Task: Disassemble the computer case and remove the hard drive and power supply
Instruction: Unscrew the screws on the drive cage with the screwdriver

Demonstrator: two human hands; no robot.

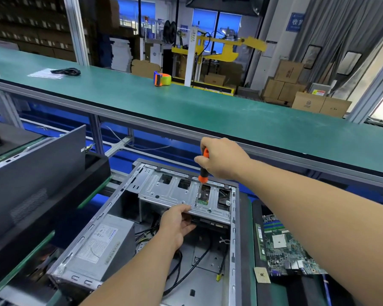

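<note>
An open grey computer case (233, 250) lies on its side in front of me. A silver drive cage (175, 191) spans its far end. My right hand (223, 157) grips an orange and black screwdriver (203, 173), held upright with its tip on a screw on the cage's near edge. My left hand (177, 221) reaches under that edge and holds the dark hard drive (208, 223), which is mostly hidden beneath the cage. The grey power supply (97, 246) with a white label sits in the case's near left corner. Black cables (186, 268) run across the case floor.
A removed motherboard (290, 241) lies right of the case. A dark case panel (35, 173) stands at the left. Behind runs a long green bench (208, 107) with a tape dispenser (163, 78) and a coiled black cable (66, 71). Cardboard boxes are stacked far right.
</note>
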